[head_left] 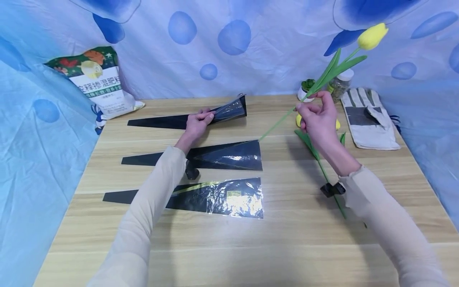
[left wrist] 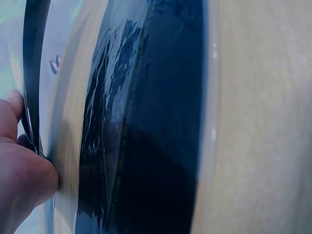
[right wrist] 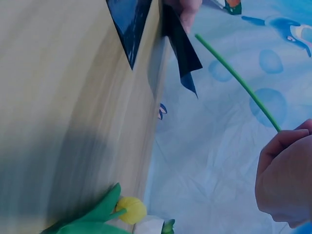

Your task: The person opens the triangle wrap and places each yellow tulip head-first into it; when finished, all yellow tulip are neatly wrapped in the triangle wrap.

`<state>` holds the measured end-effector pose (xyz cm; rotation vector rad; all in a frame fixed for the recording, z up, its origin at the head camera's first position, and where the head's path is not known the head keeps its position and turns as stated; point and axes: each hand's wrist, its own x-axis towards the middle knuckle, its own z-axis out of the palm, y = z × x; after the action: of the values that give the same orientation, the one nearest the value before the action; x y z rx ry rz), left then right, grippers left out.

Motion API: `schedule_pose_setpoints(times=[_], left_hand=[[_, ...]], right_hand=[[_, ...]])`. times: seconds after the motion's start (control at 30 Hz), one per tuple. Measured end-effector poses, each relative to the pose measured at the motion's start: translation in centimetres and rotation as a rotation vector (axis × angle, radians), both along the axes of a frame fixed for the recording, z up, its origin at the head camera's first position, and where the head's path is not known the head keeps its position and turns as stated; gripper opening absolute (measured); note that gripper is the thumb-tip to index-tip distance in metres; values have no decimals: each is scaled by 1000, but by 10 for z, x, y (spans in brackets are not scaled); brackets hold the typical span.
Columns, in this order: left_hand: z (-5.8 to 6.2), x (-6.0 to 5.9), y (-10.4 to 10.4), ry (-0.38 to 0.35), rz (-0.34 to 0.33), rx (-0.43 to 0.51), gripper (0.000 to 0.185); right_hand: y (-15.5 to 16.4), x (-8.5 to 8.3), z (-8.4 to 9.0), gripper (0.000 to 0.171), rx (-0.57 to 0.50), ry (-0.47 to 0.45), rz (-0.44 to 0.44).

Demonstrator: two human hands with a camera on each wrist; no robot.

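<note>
In the head view my left hand (head_left: pixel 198 122) grips the farthest black flower sleeve (head_left: pixel 229 111), whose wide end gapes to the right. Two more black sleeves lie flat nearer to me, a middle one (head_left: pixel 236 156) and a shiny front one (head_left: pixel 215 197). My right hand (head_left: pixel 317 115) pinches the green stem of a yellow tulip (head_left: pixel 372 36), its bloom raised to the upper right. The stem (right wrist: pixel 239 80) points down toward the sleeves, with its lower tip apart from the held sleeve. Another tulip with a green stem (head_left: pixel 324 169) lies on the table beneath my right arm, its yellow bloom partly hidden.
A fertilizer bag (head_left: pixel 104 83) leans at the back left of the wooden table (head_left: pixel 222 255). At the back right are a small potted plant (head_left: pixel 307 85), a lidded jar (head_left: pixel 340 83) and white-grey work gloves (head_left: pixel 371 119). A blue patterned cloth (head_left: pixel 150 52) hangs behind.
</note>
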<state>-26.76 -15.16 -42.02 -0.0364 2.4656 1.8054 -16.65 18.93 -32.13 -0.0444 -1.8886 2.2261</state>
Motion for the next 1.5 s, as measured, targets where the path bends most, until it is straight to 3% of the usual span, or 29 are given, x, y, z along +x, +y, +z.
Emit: schedule_pose_setpoints(times=[0.23,0.67,0.87,1.3,1.5], left_hand=[[0,-1,2,10,2,-7,29],[0,0,2,28,6,2,29],[-1,0,2,28,0,22,29],[-1,2,-1,21,15,9,29],[-2,3,0,17,20,21,29]], right_hand=[[-12,-28,0,24,-40,74,-99],[-31,-63,-6,23,-70,140,-207],[-43,-68,-13,22,-79,115,-183],[-87,-79,-51,23,-63,19,-201],[-99,-80,-59,25,-73,-50,-192]])
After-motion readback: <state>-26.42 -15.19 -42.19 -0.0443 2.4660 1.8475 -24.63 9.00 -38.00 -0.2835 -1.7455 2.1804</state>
